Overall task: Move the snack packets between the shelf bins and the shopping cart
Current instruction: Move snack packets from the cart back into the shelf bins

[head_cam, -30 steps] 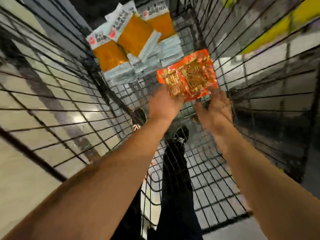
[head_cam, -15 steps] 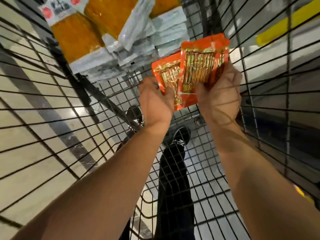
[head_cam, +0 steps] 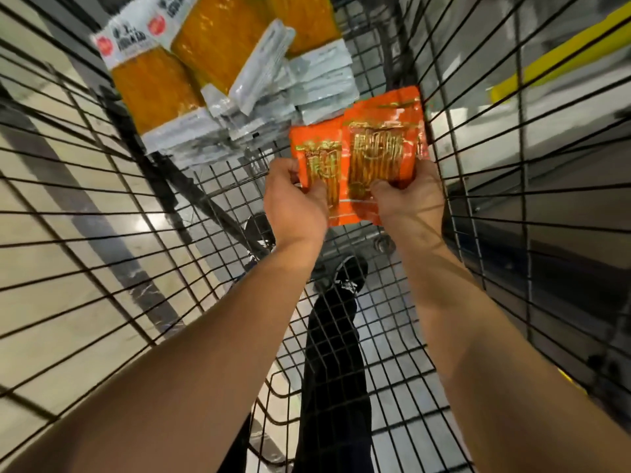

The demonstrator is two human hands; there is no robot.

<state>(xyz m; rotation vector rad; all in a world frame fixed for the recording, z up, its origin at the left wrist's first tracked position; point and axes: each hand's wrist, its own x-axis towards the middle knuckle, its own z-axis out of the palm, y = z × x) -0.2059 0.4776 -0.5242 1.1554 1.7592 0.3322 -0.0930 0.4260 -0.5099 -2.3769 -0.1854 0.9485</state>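
Both arms reach down into the black wire shopping cart (head_cam: 102, 186). My left hand (head_cam: 295, 203) grips the lower left edge of an orange-red snack packet (head_cam: 319, 155) with gold print. My right hand (head_cam: 406, 196) grips a second, matching orange-red packet (head_cam: 384, 131) that overlaps the first on its right. Both packets are held above the cart floor, near its right wall. A pile of orange-and-white snack packets (head_cam: 211, 63) lies at the far end of the cart.
The cart's wire walls close in on the left and right (head_cam: 532, 165). Through the mesh floor show a dark trouser leg and shoe (head_cam: 338, 302) and a pale tiled floor (head_cam: 51, 268). A yellow bar (head_cam: 560, 52) runs outside at upper right.
The two orange-red packets went from flat near the cart floor to being lifted and held side by side, one in each hand. The view shifted so the orange-and-white pile looks closer.
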